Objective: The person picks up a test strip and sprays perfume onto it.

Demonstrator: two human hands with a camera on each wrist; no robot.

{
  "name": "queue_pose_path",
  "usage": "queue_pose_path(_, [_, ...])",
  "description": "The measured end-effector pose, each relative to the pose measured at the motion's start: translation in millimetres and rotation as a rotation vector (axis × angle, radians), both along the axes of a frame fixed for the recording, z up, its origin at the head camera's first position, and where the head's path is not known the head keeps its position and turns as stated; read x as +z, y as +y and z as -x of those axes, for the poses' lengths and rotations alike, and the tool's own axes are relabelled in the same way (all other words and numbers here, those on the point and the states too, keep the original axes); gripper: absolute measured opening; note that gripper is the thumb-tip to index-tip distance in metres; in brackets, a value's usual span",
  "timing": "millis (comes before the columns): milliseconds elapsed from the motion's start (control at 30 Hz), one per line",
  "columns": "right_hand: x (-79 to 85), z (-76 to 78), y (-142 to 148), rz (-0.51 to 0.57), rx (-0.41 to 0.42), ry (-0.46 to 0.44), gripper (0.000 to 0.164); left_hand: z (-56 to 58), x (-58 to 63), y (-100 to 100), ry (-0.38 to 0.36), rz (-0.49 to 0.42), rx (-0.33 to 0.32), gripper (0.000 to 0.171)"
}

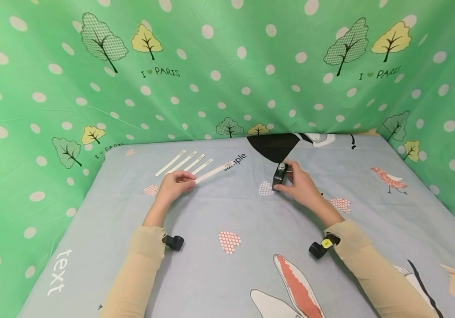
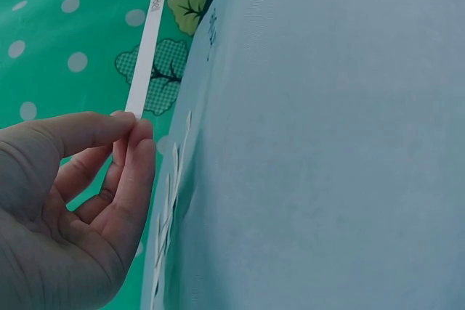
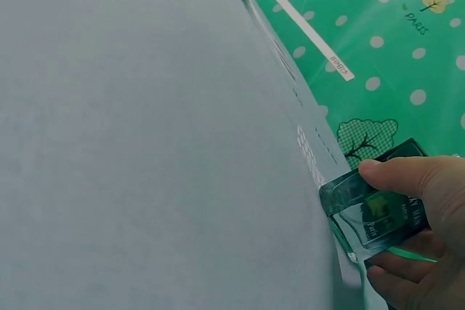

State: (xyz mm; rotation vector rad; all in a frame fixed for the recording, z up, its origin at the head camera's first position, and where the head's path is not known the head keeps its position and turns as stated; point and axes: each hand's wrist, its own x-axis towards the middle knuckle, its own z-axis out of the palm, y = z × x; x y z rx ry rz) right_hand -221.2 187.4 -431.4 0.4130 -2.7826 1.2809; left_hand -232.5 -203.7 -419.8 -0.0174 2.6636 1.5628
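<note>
My left hand (image 1: pixel 175 184) pinches one end of a white paper test strip (image 1: pixel 216 171) between thumb and fingertips. In the left wrist view the strip (image 2: pixel 147 52) points up and away from the fingers, with small print at its far end. My right hand (image 1: pixel 299 183) grips a dark glass perfume bottle (image 1: pixel 279 178), thumb on one side and fingers on the other. Its silvery top faces away from me. The right wrist view shows the bottle (image 3: pixel 374 208) tilted, with a label reading Paris. Strip and bottle are apart.
Several more white strips (image 1: pixel 170 163) lie fanned out on the grey-blue printed cloth (image 1: pixel 195 274) beyond my left hand. A green dotted curtain (image 1: pixel 195 53) rises behind the table and along its sides. A black camera (image 1: pixel 174 242) sits at my left wrist, another (image 1: pixel 319 250) at my right.
</note>
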Motion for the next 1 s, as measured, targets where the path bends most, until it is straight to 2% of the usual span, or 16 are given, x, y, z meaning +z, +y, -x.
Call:
queue_pose_path(300, [5.0,-1.4,0.5,-0.002,-0.010,-0.028,0.078,1.6,0.2,1.1,-0.003,-0.038,-0.009,0.022])
queue_pose_path(633, [4.2,-0.9,0.3,0.025,-0.018,-0.030,0.076,1.2,2.5,2.5,-0.007,-0.025,-0.009,0.022])
queue_pose_path(867, [4.5,-0.4,-1.4,0.049,-0.027,0.008,0.074,1.0,4.8,3.8,-0.025,-0.034,-0.013,0.024])
queue_pose_path(1000, [6.2,-2.2,-3.0,0.083,-0.028,0.048,0.073,-2.5,13.5,6.0,-0.041,-0.051,-0.024,0.025])
